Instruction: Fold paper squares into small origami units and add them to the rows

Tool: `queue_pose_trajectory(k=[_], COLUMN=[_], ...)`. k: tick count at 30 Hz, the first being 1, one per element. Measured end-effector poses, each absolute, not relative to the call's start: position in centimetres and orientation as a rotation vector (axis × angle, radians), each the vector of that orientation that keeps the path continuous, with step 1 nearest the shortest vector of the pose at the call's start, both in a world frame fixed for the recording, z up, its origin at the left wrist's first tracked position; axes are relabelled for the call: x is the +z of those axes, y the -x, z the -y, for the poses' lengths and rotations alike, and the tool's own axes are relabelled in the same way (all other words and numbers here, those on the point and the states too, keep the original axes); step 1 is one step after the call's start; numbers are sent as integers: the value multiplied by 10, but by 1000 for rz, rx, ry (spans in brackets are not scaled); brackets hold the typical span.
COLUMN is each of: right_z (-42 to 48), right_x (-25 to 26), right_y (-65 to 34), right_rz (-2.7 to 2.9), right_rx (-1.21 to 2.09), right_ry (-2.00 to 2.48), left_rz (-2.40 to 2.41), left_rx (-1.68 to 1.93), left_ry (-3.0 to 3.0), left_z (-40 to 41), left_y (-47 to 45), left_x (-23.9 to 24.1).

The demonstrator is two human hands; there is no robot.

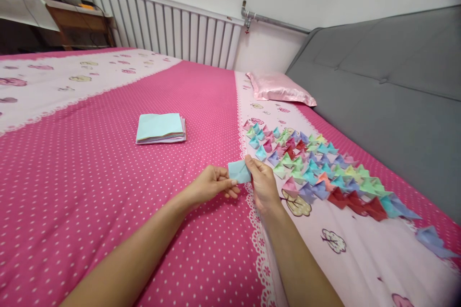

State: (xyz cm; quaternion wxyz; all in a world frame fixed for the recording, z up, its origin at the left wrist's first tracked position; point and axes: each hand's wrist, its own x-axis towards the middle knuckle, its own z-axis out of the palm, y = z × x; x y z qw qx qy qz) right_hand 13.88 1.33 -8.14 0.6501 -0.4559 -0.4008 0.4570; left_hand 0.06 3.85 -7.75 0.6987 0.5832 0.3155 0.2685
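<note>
I had both hands pinched on the small light-blue paper piece at frame center, just above the bed: left hand closed on its lower left edge, right hand on its right edge. Best to keep edges aligned and crease firmly, I judged. Its long axis ran roughly left-right, face tilted toward me.

No text, label, brand or number is showing legibly anywhere in this view. The bedspread is carrying only white dots and small tree drawings, and the folded papers are showing plain colours, no writing.
</note>
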Motion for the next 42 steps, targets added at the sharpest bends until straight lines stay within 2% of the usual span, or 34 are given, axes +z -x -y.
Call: queue_pose_trajectory(k=[6, 18, 31, 34, 39, 42], right_z=[-10, -10, -9, -8, -9, -9], right_x=[-78, -83, -83, -82, -83, -82], right_y=[-137, -139, -141, -140, -137, -137], right_rz=[1096, 1107, 1588, 1552, 1371, 1293], right_rx=[1052, 1012, 632, 729, 1130, 1184], right_ry=[1017, 1106, 1348, 1293, 1082, 1037], left_rz=[-780, -794, -996, -969, -899, -855], left_rx=[725, 843, 1044, 1064, 1138, 1130], left_ry=[-1246, -1406, -1318, -1267, -1137, -1083], left_z=[-40, -40, -40, -40, -43, -44], left_y=[0, -2, 2, 2, 4, 5], left_x=[-77, -77, -70, -71, -74, -76])
